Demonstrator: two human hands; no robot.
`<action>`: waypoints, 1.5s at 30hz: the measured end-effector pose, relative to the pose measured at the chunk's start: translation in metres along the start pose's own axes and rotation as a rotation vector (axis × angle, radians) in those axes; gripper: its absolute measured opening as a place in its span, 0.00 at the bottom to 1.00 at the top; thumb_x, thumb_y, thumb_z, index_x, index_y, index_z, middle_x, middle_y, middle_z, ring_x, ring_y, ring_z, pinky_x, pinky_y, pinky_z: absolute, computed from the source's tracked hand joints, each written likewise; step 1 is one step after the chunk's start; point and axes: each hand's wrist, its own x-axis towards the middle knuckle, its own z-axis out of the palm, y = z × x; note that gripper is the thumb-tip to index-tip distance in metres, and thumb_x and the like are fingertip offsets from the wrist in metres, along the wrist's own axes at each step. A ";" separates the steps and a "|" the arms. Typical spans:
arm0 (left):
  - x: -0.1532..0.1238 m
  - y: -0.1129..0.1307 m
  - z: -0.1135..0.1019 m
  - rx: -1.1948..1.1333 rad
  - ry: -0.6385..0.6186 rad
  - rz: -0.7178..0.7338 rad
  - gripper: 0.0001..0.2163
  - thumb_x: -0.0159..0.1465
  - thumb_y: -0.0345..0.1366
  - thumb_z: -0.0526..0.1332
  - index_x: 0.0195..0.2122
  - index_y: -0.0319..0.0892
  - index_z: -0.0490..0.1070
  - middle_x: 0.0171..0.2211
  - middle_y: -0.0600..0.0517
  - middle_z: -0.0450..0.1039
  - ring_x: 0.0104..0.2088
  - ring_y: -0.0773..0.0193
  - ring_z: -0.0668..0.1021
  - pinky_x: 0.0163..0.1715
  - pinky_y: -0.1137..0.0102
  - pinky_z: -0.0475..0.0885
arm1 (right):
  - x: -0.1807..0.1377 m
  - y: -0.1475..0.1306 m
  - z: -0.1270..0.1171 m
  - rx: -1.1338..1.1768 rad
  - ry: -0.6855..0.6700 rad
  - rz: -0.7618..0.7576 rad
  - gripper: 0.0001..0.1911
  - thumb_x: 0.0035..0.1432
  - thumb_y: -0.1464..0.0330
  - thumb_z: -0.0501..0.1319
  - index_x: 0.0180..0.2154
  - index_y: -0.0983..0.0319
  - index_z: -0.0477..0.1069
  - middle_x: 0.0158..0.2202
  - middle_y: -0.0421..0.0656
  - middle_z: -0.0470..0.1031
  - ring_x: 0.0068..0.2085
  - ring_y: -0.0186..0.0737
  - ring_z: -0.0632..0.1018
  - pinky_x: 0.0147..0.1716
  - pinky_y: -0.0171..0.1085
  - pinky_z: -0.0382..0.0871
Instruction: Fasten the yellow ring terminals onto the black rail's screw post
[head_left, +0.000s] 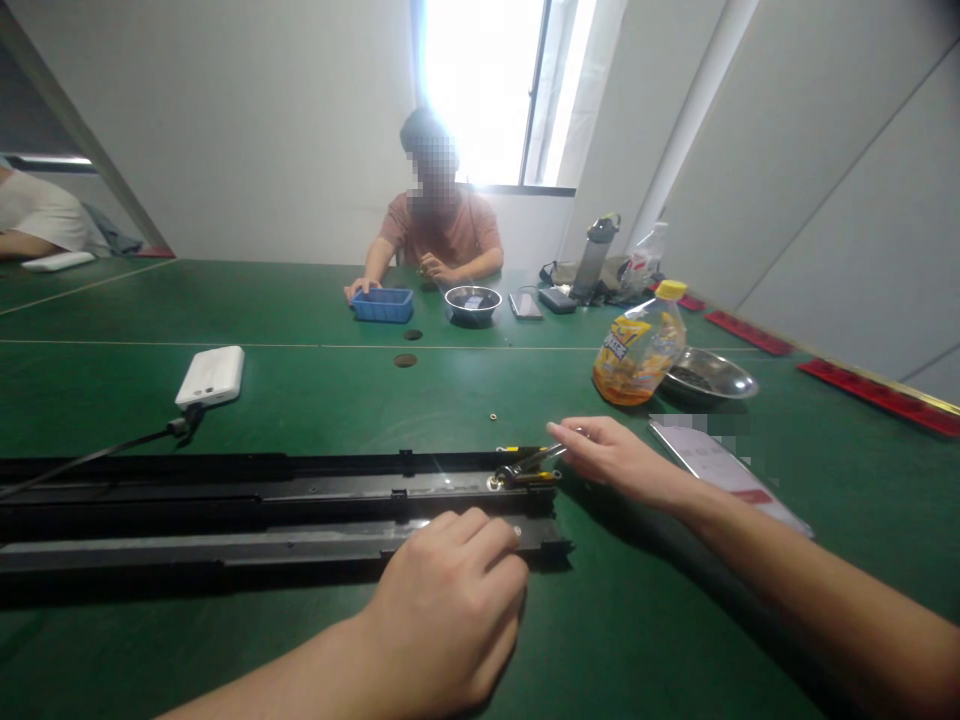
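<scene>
Two long black metal rails lie side by side on the green table, running off to the left. My right hand (611, 455) is closed round the handle of a shiny wrench (534, 461). The wrench's head rests at a small bright fitting near the right end of the far rail (337, 487), beside yellow-ended wires (544, 477). Over the near rail (300, 548), close to its right end, my left hand (457, 600) is closed with its fingers curled onto it. Its fingertips are hidden from view.
A small brass-coloured ring (493, 417) lies beyond the rails. Around stand a white power bank (211, 377) with a black cable, a yellow-capped bottle (637, 345), a metal bowl (720, 378) and a phone-like slab (727, 470). Opposite, a person (442, 235) touches a blue bin (383, 306).
</scene>
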 end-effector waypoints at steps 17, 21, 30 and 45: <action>0.001 0.000 0.000 -0.005 -0.018 -0.003 0.03 0.69 0.34 0.60 0.42 0.44 0.73 0.44 0.47 0.75 0.41 0.54 0.75 0.40 0.58 0.74 | 0.007 0.009 0.002 0.023 -0.030 0.002 0.33 0.66 0.37 0.58 0.28 0.58 0.61 0.23 0.34 0.58 0.25 0.32 0.59 0.23 0.35 0.53; 0.001 0.000 -0.001 -0.010 -0.016 -0.008 0.04 0.69 0.33 0.60 0.43 0.44 0.73 0.44 0.47 0.75 0.42 0.53 0.75 0.40 0.58 0.74 | 0.001 0.009 0.005 0.077 -0.036 0.035 0.32 0.66 0.38 0.59 0.29 0.58 0.60 0.23 0.32 0.56 0.24 0.32 0.57 0.22 0.34 0.51; 0.001 0.001 -0.001 -0.008 -0.011 -0.008 0.03 0.69 0.33 0.60 0.42 0.44 0.73 0.43 0.48 0.75 0.41 0.54 0.74 0.38 0.57 0.73 | -0.017 0.005 0.018 0.207 -0.003 0.111 0.33 0.62 0.36 0.62 0.29 0.58 0.62 0.24 0.32 0.55 0.23 0.30 0.55 0.21 0.34 0.47; 0.000 0.000 0.000 -0.011 0.005 0.001 0.03 0.70 0.34 0.60 0.42 0.44 0.73 0.45 0.49 0.74 0.41 0.54 0.73 0.38 0.56 0.73 | -0.031 0.003 0.029 0.246 0.081 0.142 0.33 0.61 0.36 0.63 0.29 0.59 0.63 0.21 0.31 0.53 0.23 0.30 0.55 0.21 0.34 0.44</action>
